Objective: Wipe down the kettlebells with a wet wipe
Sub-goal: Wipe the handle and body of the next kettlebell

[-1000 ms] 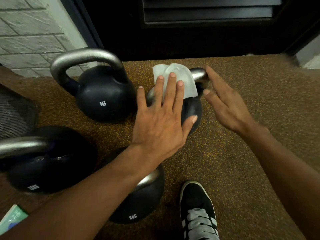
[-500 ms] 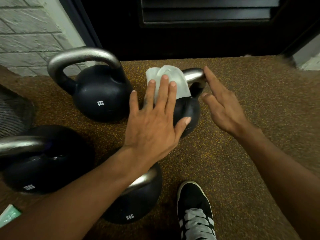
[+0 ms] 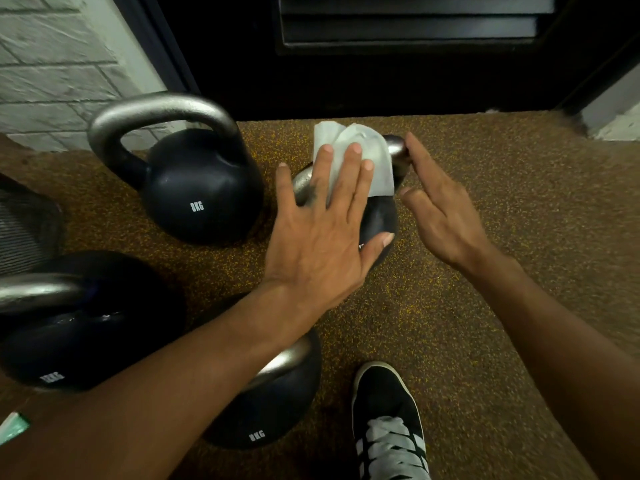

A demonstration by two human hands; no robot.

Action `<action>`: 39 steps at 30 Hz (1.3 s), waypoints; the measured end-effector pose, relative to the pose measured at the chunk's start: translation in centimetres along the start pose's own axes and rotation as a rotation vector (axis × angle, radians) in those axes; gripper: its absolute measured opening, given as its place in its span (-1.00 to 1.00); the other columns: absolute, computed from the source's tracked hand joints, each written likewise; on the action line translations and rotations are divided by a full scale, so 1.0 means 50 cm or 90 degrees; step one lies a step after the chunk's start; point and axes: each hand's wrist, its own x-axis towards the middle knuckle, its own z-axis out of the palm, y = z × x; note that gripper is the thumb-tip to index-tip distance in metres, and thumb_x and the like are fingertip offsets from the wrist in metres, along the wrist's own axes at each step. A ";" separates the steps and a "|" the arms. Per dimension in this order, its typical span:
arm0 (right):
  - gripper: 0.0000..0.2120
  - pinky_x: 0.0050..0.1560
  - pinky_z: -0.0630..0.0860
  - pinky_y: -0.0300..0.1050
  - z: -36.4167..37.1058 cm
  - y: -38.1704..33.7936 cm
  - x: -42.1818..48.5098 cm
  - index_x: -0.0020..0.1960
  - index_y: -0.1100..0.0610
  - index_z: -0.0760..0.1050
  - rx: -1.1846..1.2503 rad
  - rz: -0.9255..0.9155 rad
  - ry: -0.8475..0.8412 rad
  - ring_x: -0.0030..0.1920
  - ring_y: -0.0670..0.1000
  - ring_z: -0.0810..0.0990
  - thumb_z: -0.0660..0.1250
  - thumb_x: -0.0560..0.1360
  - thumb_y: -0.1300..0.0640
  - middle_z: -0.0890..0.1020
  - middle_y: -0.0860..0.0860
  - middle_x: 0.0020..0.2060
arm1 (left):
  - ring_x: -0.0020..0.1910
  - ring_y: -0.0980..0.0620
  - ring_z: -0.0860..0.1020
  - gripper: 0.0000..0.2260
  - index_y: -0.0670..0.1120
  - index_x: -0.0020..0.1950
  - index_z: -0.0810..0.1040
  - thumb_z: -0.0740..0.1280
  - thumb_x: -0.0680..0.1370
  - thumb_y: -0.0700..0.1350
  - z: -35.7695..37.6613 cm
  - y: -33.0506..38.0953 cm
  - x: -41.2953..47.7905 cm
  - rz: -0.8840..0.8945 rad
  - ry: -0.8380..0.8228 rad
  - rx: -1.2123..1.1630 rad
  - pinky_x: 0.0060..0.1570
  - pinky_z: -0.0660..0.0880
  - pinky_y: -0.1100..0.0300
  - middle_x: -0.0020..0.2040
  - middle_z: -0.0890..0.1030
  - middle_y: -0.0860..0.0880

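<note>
Kettlebell (image 3: 379, 220) near the floor's (image 3: 485, 306) far edge carries the wet wipe (image 3: 360, 147), pressed under the flat left hand (image 3: 322, 237) and barely shifted since a second ago. Right hand (image 3: 443, 216), fingers straight, now touches the handle's end, so wiping seems only just begun.

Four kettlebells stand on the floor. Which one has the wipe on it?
The far right kettlebell, partly under the left hand: that hand presses the white wipe flat on its handle. None of the others is covered.
</note>
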 end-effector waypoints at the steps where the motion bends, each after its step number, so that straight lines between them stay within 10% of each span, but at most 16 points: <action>1: -0.36 0.37 0.07 -0.31 -0.001 0.000 0.001 0.67 0.01 0.00 0.000 0.003 -0.001 0.57 -0.05 0.17 0.09 0.62 0.03 0.16 -0.02 0.63 | 0.65 -0.23 -0.04 -0.25 -0.14 0.68 -0.13 -0.19 0.64 0.33 -0.003 0.005 0.010 0.010 0.001 0.007 0.45 0.08 -0.42 0.68 -0.11 -0.16; 10: -0.35 0.37 0.03 -0.38 0.000 -0.006 -0.001 0.67 0.00 -0.01 0.008 0.014 -0.002 0.53 -0.14 0.16 0.07 0.61 0.01 0.16 -0.02 0.63 | 0.55 -0.16 0.27 -0.31 -0.11 0.63 0.19 -0.14 0.65 0.30 -0.034 -0.046 0.008 0.053 0.015 -0.134 0.37 0.30 -0.21 0.62 0.24 -0.12; 16: -0.36 0.43 0.03 -0.18 -0.004 -0.005 -0.003 0.67 -0.01 -0.07 0.001 0.011 -0.016 0.42 -0.27 0.08 0.07 0.65 0.03 0.10 -0.05 0.63 | 0.32 0.04 0.55 -0.12 -0.01 0.42 0.56 -0.24 0.53 0.50 -0.061 -0.152 0.129 -0.118 -0.266 -0.824 0.47 0.23 -0.12 0.26 0.66 0.00; 22: -0.33 0.42 0.09 -0.19 -0.007 -0.005 0.000 0.67 -0.02 -0.06 0.018 0.019 -0.020 0.43 -0.26 0.11 0.06 0.60 -0.02 0.13 -0.06 0.63 | 0.18 -0.17 0.65 -0.04 -0.28 0.17 0.67 -0.33 0.63 0.36 -0.020 -0.204 0.187 -0.093 -0.396 -1.025 0.42 0.37 -0.05 0.11 0.70 -0.26; 30: -0.34 0.31 0.10 -0.52 -0.009 -0.006 0.003 0.66 -0.02 0.00 0.028 0.004 -0.015 0.37 -0.36 0.16 0.05 0.59 0.01 0.20 -0.20 0.52 | 0.24 -0.23 0.63 -0.01 -0.28 0.13 0.70 -0.22 0.56 0.48 0.048 -0.195 0.206 -0.112 -0.615 -1.139 0.13 0.58 -0.03 0.21 0.65 -0.30; 35: -0.35 0.55 0.20 0.00 -0.011 -0.006 0.002 0.66 -0.04 -0.01 0.037 0.008 -0.016 0.56 -0.06 0.23 0.04 0.59 0.00 0.18 -0.05 0.61 | 0.29 -0.30 0.57 0.05 -0.35 0.21 0.64 -0.29 0.56 0.47 0.046 -0.214 0.202 -0.079 -0.555 -1.167 0.25 0.57 -0.06 0.24 0.58 -0.40; 39: -0.35 0.57 0.17 0.03 -0.012 -0.004 0.001 0.66 -0.06 -0.02 0.033 0.007 -0.021 0.58 -0.06 0.19 0.05 0.59 -0.01 0.15 -0.09 0.61 | 0.18 -0.33 0.58 0.05 -0.34 0.16 0.67 -0.33 0.57 0.45 0.031 -0.227 0.191 -0.059 -0.506 -1.152 0.32 0.52 -0.08 0.09 0.64 -0.38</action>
